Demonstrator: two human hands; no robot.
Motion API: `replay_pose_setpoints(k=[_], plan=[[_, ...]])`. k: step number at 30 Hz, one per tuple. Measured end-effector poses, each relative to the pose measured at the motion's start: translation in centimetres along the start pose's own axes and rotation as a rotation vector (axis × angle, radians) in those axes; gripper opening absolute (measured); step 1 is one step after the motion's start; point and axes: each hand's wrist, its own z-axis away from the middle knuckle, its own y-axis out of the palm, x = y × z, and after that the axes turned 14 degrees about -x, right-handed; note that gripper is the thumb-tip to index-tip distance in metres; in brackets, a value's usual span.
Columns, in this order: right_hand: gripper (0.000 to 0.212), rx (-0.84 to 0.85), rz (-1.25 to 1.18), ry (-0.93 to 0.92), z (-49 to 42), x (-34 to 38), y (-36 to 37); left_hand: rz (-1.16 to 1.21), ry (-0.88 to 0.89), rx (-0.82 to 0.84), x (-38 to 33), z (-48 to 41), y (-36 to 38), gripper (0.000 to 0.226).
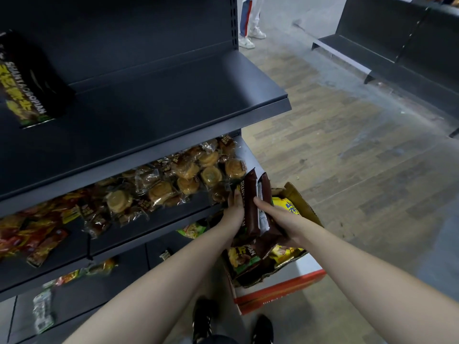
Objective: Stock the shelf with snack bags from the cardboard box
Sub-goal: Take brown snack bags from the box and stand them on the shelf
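Note:
Both my hands hold a small bundle of dark brown snack bags [250, 202] upright, just above the open cardboard box [301, 207]. My left hand [234, 209] grips the bundle's left side and my right hand [275, 219] clasps its right side. More bags [244, 259], brown and yellow, lie in the box below. One matching dark bag [27, 80] lies flat at the left of the dark upper shelf [173, 100].
The shelf below holds wrapped pastries [188, 175] and red snack packs [29, 234]; lower shelves carry a few loose packets. The box sits on a red and white carton [280, 291]. Another person's legs [249, 23] stand far down the aisle. A dark shelf unit [397, 45] lines the right.

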Motion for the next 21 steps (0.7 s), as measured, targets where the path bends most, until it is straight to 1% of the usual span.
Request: replay_pose_setpoints(k=[2,3,5,7,9,11,13,15,18,20,21], plan=[[0.047,-0.057,-0.011,-0.075,0.1,0.1,0.7,-0.029,0.002,0.016,-0.6,0.1,-0.3,0.063],[0.043,-0.084,-0.039,-0.103,0.1,0.1,1.0,-0.075,0.030,0.015,-0.9,0.1,-0.6,0.063],[0.037,-0.103,-0.115,-0.113,0.1,0.1,1.3,-0.197,0.154,0.009,-1.5,0.0,-1.3,0.065],[0.035,-0.074,-0.169,-0.094,0.2,0.4,1.6,-0.242,0.306,0.061,-2.1,0.2,-2.5,0.079],[0.042,-0.043,-0.152,-0.059,0.2,1.0,1.9,-0.257,0.431,0.146,-2.5,1.1,-3.8,0.100],[0.052,0.019,-0.103,-0.021,0.2,1.6,1.9,-0.284,0.551,0.191,-2.7,1.6,-4.9,0.105],[0.061,0.081,-0.059,-0.022,0.3,2.3,1.7,-0.318,0.610,0.199,-2.8,1.8,-5.7,0.112],[0.065,0.090,-0.007,-0.052,0.3,2.8,1.6,-0.369,0.654,0.207,-2.9,2.3,-6.4,0.118],[0.068,0.072,-0.029,-0.106,0.0,3.5,1.9,-0.322,0.693,0.208,-3.2,3.4,-7.4,0.121],[0.070,0.102,-0.048,-0.129,0.2,4.3,2.7,-0.254,0.751,0.193,-3.8,4.2,-8.8,0.114],[0.068,0.143,-0.048,-0.138,0.6,4.9,3.4,-0.219,0.795,0.187,-4.2,4.6,-9.7,0.105]])
